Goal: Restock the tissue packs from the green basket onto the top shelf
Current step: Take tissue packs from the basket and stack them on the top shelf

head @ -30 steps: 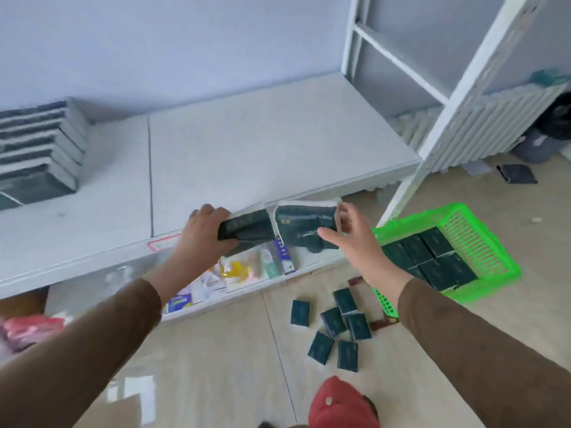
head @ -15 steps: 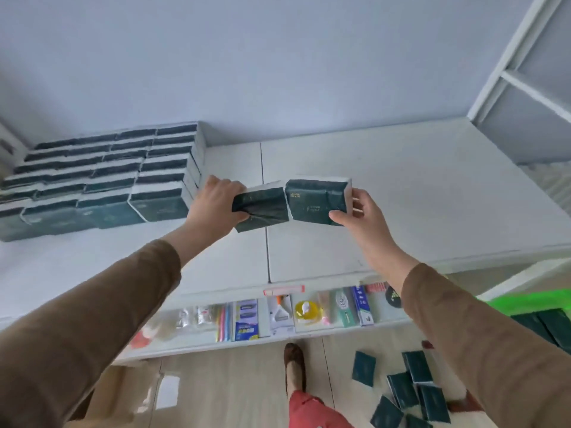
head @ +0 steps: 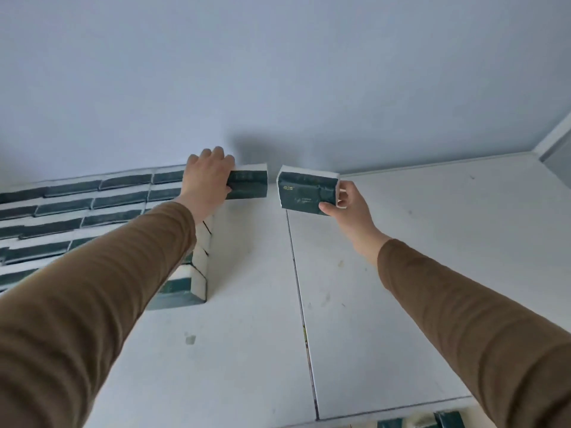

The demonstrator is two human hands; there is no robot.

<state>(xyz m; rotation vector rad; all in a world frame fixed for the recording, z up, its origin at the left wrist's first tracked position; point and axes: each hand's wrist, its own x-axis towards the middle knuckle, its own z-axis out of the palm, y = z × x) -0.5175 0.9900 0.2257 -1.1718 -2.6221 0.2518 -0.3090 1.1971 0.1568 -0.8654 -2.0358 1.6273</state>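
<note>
My left hand grips a dark green tissue pack at the back of the white top shelf, against the wall and just right of the stacked tissue packs. My right hand pinches a second dark green tissue pack by its right end, a short gap to the right of the first. Whether that pack touches the shelf is unclear. The green basket is out of view.
The stacked packs fill the shelf's left part in several rows up to the wall. A seam runs front to back through the shelf. A white frame post stands at the far right corner.
Both hands have carried their packs up from the floor area and back across the shelf to the wall. The packs have moved apart; the view has tilted upward.
</note>
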